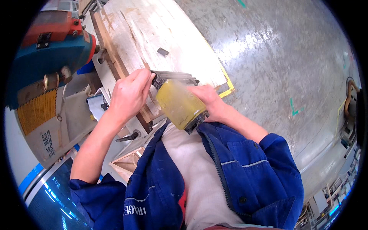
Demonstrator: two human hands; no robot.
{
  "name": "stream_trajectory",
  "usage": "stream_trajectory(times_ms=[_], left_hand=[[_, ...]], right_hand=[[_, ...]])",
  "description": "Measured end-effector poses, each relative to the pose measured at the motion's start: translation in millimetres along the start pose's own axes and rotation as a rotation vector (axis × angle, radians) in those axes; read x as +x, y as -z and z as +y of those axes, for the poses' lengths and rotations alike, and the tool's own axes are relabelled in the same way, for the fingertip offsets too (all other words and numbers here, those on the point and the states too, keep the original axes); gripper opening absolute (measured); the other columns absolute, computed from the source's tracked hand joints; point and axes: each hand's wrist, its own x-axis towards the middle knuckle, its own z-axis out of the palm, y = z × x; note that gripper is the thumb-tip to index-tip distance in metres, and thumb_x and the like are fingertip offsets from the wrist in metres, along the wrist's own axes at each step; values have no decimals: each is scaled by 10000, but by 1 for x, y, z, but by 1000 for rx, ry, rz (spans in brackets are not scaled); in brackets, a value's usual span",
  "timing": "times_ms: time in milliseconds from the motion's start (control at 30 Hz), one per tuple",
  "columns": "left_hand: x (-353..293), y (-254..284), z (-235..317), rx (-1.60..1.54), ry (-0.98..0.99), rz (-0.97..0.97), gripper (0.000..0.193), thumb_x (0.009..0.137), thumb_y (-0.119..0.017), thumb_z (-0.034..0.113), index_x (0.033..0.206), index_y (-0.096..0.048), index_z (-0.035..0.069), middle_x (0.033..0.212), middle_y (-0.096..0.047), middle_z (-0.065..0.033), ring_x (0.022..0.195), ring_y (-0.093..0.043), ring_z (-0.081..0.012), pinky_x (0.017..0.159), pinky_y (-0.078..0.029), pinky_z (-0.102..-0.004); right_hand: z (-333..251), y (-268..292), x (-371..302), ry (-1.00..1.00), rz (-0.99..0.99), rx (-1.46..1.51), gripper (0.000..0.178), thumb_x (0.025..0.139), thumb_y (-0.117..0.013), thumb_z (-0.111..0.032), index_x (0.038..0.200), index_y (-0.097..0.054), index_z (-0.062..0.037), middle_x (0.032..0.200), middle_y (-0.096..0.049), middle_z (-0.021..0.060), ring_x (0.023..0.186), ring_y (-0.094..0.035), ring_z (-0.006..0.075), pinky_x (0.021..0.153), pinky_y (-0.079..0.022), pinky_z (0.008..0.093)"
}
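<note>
In front of my chest I hold a yellow, box-shaped, dusty-looking container (179,102) with black end parts and a grey, ribbed flat piece (174,76) along its far side. It is tilted. My left hand (132,92) is closed at its upper left corner, fingertips on the black part. My right hand (209,100) is closed around its right side; some of those fingers are hidden behind it. A small dark grey block (163,52) lies apart from both hands on the pale, worn board surface (153,27) beyond.
A blue-green and red machine (57,50) stands at the left, with an orange ribbed cover (37,111) below it. A black lever handle (130,136) sticks out near my left forearm. Wooden strips (109,44) edge the board. Grey floor (268,57) with yellow marking stretches to the right.
</note>
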Motion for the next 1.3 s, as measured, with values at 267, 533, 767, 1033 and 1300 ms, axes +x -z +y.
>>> stream_trajectory(times_ms=[267,533,767,1033,1300], left_hand=[[-11,-2,28,-124,251,217,202,955,-564,91,786,-531,-14,652,-495,-212,579,-520,-383,557,-417,-398],[-76,33,-18,-511,508,619,261,1026,-503,205,947,-647,2,665,-564,11,499,-452,-38,474,-353,-215],[-191,30,-152,15,1037,416,268,952,-580,220,1002,-705,-12,730,-684,-176,623,-697,-244,640,-529,-368],[-212,17,-183,111,694,528,424,899,-655,165,1290,-572,25,1223,-571,-212,1159,-542,-376,1000,-431,-431],[-133,18,-81,-317,381,383,288,935,-617,142,1173,-628,-20,1037,-676,-152,922,-654,-242,838,-514,-331]], right_hand=[[-9,-8,-2,-38,35,-87,622,666,-777,-164,1231,-583,12,1011,-683,199,884,-683,355,758,-544,380],[-11,-18,-3,32,-94,-166,579,653,-780,-132,1182,-606,27,966,-688,184,824,-687,353,718,-548,377],[-12,-16,-8,60,-77,-312,343,693,-777,-121,995,-680,10,843,-690,134,714,-683,288,636,-535,331],[-62,0,-45,-254,104,-516,257,862,-718,-182,1085,-659,-71,959,-694,91,887,-656,209,804,-494,311],[-115,34,-72,-163,493,410,173,834,-619,-201,861,-568,-38,702,-542,85,667,-525,215,667,-408,379]])
